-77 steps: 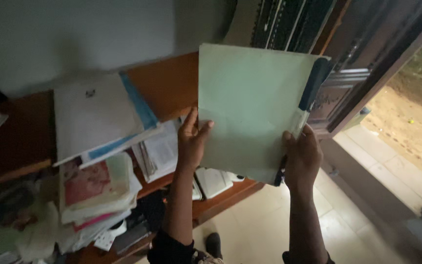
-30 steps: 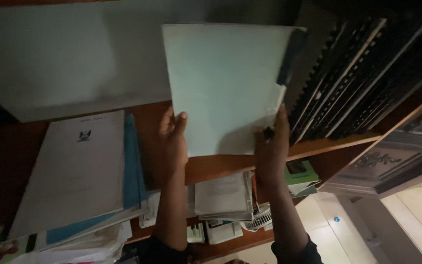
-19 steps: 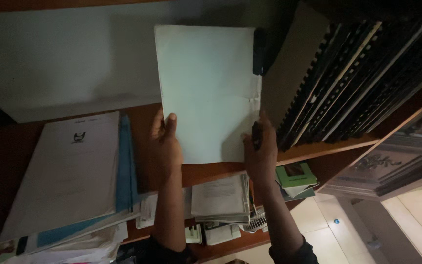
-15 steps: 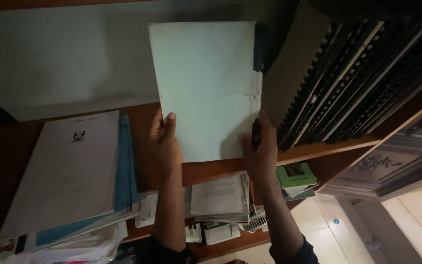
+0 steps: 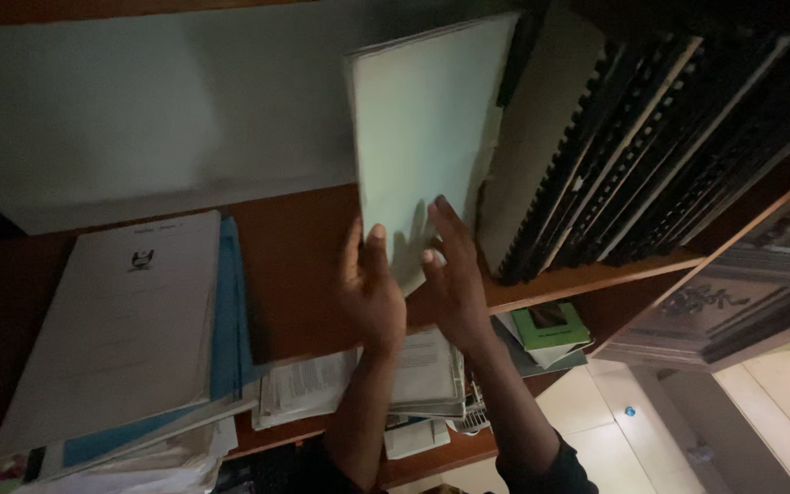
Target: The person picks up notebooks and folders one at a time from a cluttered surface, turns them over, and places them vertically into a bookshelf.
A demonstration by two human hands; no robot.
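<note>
A pale green folder [image 5: 418, 137] stands upright on the wooden shelf [image 5: 596, 274], pressed against a row of dark spiral-bound books [image 5: 651, 155] on its right. My left hand [image 5: 372, 293] holds its lower left edge with the thumb on the cover. With fingers spread flat, my right hand [image 5: 450, 274] presses on the folder's lower face.
A stack of white and blue booklets [image 5: 130, 338] leans on the shelf at the left. Loose papers [image 5: 358, 380] and a green booklet [image 5: 546, 325] lie on the lower shelf. A carved wooden door frame [image 5: 733, 302] and tiled floor [image 5: 614, 412] show at the right.
The folder has turned edge-on and moved right against the bound books. My right hand let go of its edge and now lies flat on the cover; my left hand shifted right.
</note>
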